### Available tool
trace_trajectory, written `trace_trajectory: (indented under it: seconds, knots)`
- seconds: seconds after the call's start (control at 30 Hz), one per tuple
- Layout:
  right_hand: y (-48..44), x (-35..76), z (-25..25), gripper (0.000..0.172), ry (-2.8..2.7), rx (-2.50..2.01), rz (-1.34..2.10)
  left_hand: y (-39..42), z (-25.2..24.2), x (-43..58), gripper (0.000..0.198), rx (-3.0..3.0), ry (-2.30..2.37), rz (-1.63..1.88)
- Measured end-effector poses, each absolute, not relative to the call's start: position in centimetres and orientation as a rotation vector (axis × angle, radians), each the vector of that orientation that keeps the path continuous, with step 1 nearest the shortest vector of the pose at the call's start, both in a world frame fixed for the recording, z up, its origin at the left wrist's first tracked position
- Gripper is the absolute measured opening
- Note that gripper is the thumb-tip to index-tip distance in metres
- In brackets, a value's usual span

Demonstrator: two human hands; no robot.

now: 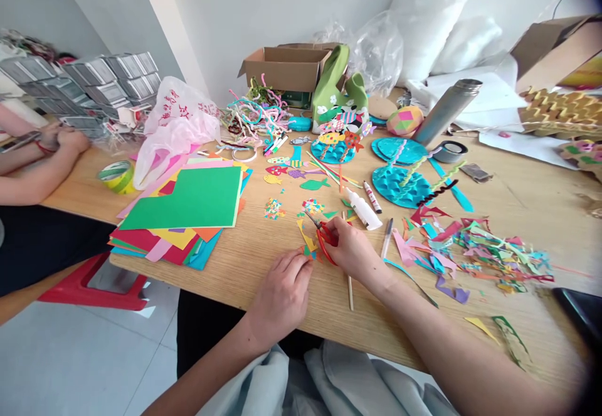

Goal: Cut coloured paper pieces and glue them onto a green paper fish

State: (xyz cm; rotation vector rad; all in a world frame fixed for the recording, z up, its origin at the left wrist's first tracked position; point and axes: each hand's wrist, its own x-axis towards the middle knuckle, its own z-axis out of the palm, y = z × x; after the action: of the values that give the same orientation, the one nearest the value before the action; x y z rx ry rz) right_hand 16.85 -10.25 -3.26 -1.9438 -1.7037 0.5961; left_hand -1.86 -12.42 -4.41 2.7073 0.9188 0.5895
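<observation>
"What are your hands on?"

"My right hand is closed around the red handles of the scissors, with the blades pointing away from me and a little to the left. My left hand lies low on the worktop, fingers side by side, their tips at some small paper pieces. I can't tell whether they pinch one."

"Are your hands touching each other?"

"No, they're apart, with a narrow gap between them. A yellow strip lies in front of my left fingertips, just beside the scissors."

"And straight ahead of them?"

"Two little heaps of confetti, one on the left and one on the right. Past those is a green paper fish, with more fish behind it."

"What's around your right hand?"

"A thin stick runs beneath it. The glue bottle lies just ahead, with a marker beside it. Off to its right spreads a heap of paper scraps."

"And left of your left hand?"

"A stack of coloured paper, green sheet on top. Well beyond that, another person's hands rest at the worktop."
</observation>
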Motion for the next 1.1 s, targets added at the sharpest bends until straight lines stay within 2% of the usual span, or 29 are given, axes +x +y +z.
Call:
trace_trajectory:
  seconds: [0.87,1.1]
  knots:
    - [-10.60,16.50,-2.76,0.011,-1.782,-2.000,0.527,-12.44,-4.40,-1.69,0.040,2.739,0.960,0.513]
    - [-10.62,16.53,-2.72,0.009,-1.794,-1.989,0.536,-12.35,-4.05,-1.49,0.051,2.731,0.991,0.455]
